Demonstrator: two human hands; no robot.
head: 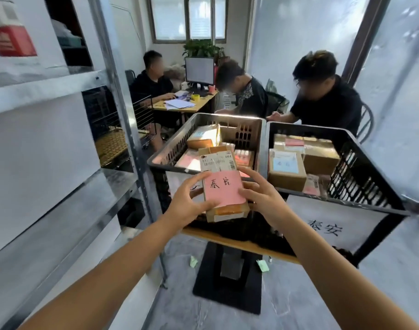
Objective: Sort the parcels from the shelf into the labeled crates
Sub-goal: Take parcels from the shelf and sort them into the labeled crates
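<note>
Two grips share one parcel (221, 186) at the centre of the frame. The left grip (189, 198) is half closed, its thumb pressed on the lower left edge of the parcel's pink slip and its fingers curled along the left side. The right grip (260, 194) is half closed too, its thumb on the slip's right edge and its forefinger bent round the upper right corner. The parcel is a small brown box, tilted, with handwritten characters on the slip and a white barcode label above it. Its far end hangs over the near rim of the left crate (160, 160).

That crate holds several parcels, some with pink slips. Touching it on the right is the right crate (370, 151), which is black and holds brown boxes, one with a blue slip and one with a pink slip. A white sheet (334, 222) with printed characters hangs on its front.

Both crates stand on a table (227, 239) with a wooden edge and a black foot. Two green scraps (193, 261) lie on the floor beside the foot. A metal shelf (60, 139) fills the left of the frame. At top centre three people sit near a monitor (199, 70).
</note>
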